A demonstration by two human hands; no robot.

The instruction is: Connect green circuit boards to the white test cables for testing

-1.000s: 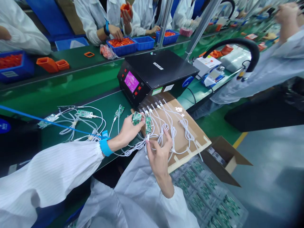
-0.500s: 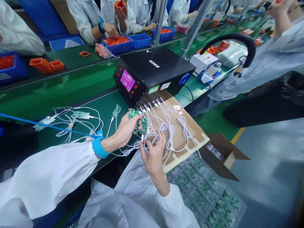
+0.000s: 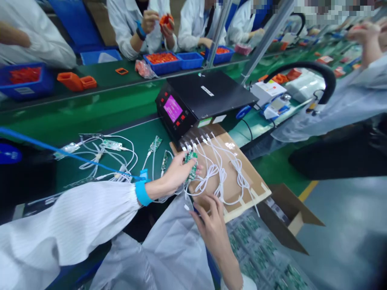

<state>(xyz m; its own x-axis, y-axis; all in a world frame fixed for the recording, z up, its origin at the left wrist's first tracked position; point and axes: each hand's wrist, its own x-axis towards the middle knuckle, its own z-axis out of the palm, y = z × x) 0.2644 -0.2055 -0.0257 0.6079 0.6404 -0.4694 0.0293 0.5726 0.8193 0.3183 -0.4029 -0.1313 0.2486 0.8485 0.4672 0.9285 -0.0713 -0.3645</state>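
Note:
My left hand [image 3: 178, 171], with a blue wrist strap [image 3: 142, 192], grips a green circuit board [image 3: 192, 163] between thumb and fingers, above the left edge of a cardboard sheet [image 3: 232, 181]. Below it, my right hand [image 3: 211, 221] has a white cable plug [image 3: 186, 207] at the tips of its thumb and forefinger, apart from the board. Its other fingers are loosely bent. Coiled white cables [image 3: 222, 179] lie on the cardboard, their far ends at the front of a black box [image 3: 208, 94] with a lit pink screen [image 3: 173, 108].
Further boards with cables [image 3: 111, 145] lie on the green bench to the left. At lower right are bagged boards [image 3: 250, 241] and an open carton [image 3: 287, 213]. A bent black hose [image 3: 302, 66] arches at right. Co-workers handle orange parts by blue bins [image 3: 163, 60].
My right hand has moved down, and the plug that was at the board's lower edge is now away from it. The board has turned in my left hand. The view has shifted.

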